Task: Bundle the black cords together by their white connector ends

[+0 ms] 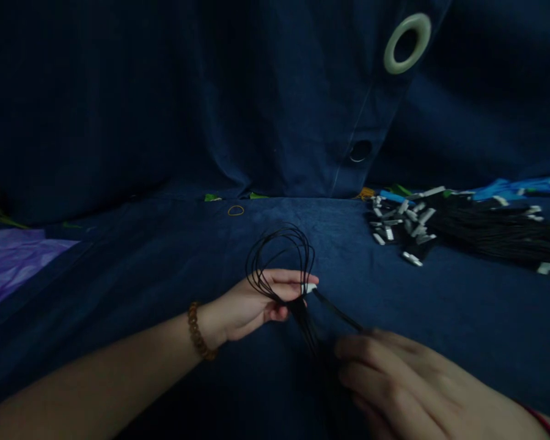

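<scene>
Your left hand (252, 304) is raised in front of you, its fingers (288, 277) curled narrow around a looped bunch of thin black cords (279, 263), and the loops stand up above those fingers. Small white tips (310, 287) show just past your left fingertips, and any marking on them is too small to read. One black cord runs from there down to the right, towards your right hand (407, 385), whose fingers (371, 354) sit close together, low and just beside the bunch; the shadow hides whether they pinch that cord, so you can't tell. The rest of the cords hang down between your hands. A wooden bead bracelet (196, 330) circles your left wrist and a red string (538, 421) shows at your right. Beyond your right fingers, on the navy cloth (440, 293), lies a heap of white-tipped black cords (481, 232), with blue strips (517, 188) behind it. Ahead of your left fingers sits an orange rubber band (235, 211); a purple sheet (13, 263) lies far to their left, and a navy curtain (119, 91) with a pale eyelet (407, 43) hangs behind.
</scene>
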`<state>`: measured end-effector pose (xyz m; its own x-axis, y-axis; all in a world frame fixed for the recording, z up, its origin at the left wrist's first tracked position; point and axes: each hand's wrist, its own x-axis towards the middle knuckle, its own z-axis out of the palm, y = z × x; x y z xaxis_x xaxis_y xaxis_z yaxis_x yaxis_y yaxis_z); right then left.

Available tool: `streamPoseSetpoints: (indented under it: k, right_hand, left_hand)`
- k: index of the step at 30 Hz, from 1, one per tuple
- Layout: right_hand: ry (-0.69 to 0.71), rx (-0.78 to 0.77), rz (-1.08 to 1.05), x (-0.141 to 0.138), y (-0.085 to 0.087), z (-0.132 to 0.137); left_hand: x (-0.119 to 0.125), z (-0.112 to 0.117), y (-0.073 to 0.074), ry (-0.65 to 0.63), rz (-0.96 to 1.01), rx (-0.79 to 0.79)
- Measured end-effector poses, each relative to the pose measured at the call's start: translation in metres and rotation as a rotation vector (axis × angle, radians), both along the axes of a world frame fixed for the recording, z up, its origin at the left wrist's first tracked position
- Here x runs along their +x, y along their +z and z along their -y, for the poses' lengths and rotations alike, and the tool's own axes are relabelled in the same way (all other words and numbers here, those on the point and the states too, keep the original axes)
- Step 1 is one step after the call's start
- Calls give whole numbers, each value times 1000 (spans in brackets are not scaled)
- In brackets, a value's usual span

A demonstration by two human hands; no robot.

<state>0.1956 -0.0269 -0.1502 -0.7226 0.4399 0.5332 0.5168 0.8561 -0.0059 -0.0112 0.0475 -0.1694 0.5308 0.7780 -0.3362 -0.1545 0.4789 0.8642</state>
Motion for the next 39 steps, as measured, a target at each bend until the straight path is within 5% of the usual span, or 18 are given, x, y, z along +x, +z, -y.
streamPoseSetpoints:
  k: [4, 9, 14, 18, 22, 35, 39]
  right_hand:
    - [69, 104, 198, 4, 6, -20]
    - [142, 57, 294, 15, 10, -33]
    - [-97, -122, 226, 6, 5, -25]
    - [-276, -441, 171, -17, 7, -25]
    - [-278, -819, 54, -33, 13, -38]
    - [-323, -984, -152, -25, 13, -42]
    - [-191, -1573, -462, -11, 30, -43]
  left_hand:
    - [1, 1, 1, -8, -34, -6]
    - [4, 1, 8, -11, -113, -7]
    - [8, 1, 10, 11, -143, -8]
    - [10, 2, 4, 55, -204, 106]
    - [10, 3, 2, 101, -166, 130]
    - [7, 4, -1, 55, -128, 212]
    - [6, 4, 1, 51, -132, 148]
